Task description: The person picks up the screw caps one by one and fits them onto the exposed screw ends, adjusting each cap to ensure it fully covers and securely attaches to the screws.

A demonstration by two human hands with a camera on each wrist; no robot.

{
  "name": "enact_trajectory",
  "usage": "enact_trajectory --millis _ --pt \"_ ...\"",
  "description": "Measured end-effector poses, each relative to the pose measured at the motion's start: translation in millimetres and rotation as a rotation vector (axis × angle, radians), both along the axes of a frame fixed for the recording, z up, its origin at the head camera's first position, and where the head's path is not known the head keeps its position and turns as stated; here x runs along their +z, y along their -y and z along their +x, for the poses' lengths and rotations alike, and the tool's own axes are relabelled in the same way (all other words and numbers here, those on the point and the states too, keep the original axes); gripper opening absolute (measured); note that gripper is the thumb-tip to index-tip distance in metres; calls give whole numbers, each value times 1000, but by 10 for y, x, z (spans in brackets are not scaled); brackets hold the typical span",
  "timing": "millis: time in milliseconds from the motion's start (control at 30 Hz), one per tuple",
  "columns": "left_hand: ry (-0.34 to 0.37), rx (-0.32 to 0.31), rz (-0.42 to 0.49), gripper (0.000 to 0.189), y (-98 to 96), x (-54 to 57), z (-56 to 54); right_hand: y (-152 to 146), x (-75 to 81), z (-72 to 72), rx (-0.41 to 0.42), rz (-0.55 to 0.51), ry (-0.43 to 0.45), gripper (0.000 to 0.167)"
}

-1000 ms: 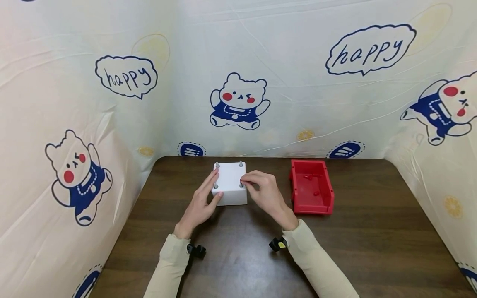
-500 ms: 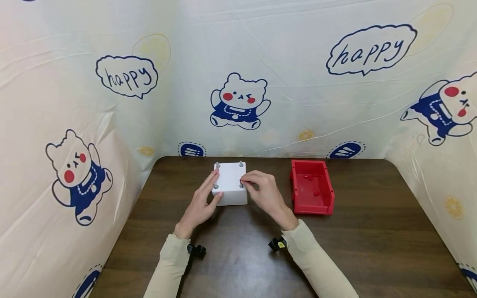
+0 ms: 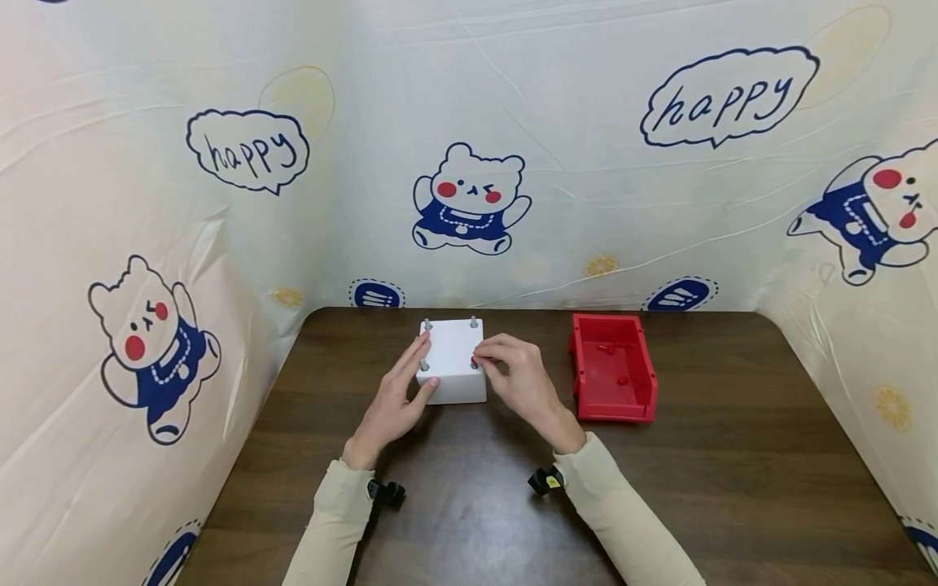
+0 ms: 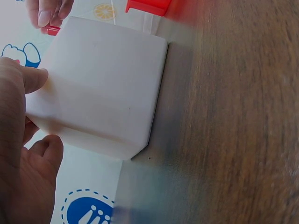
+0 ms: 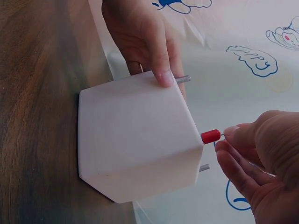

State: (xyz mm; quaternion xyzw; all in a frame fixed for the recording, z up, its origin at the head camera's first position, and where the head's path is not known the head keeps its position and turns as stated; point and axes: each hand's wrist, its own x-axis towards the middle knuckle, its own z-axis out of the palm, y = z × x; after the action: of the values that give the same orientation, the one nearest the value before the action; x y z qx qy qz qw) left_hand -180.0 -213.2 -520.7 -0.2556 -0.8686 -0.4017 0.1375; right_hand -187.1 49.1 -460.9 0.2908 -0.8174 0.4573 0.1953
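A white box (image 3: 454, 350) stands on the table, with a grey threaded post at each top corner. My left hand (image 3: 396, 407) steadies the box's left side, thumb against the near face and fingers along the top edge, as the right wrist view shows. On the near right post sits a small red cap (image 5: 210, 136), with the post's lower part covered. My right hand (image 3: 516, 374) has its thumb and fingertips together at the cap's outer end. In the left wrist view those fingertips meet the red cap (image 4: 53, 31); their exact contact is partly hidden.
To the right of the box is a red open bin (image 3: 614, 369) holding a few small red pieces. A dark wooden table (image 3: 469, 505) lies beneath. Printed cloth (image 3: 572, 163) rises behind and along both sides.
The red cap shows lower on the near right post, where more grey thread showed before. The box and both hands have hardly moved.
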Motion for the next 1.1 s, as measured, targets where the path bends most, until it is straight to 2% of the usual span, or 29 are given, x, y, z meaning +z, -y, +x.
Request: enact_trajectory --millis 167,800,1100 --pt "26 8 -1 68 -2 4 7 -7 -4 5 2 2 8 20" --pt "21 8 2 68 6 3 8 -101 0 43 -15 14 1 22" --pt "-4 2 15 68 -3 -5 3 -178 -15 84 -23 3 16 24"
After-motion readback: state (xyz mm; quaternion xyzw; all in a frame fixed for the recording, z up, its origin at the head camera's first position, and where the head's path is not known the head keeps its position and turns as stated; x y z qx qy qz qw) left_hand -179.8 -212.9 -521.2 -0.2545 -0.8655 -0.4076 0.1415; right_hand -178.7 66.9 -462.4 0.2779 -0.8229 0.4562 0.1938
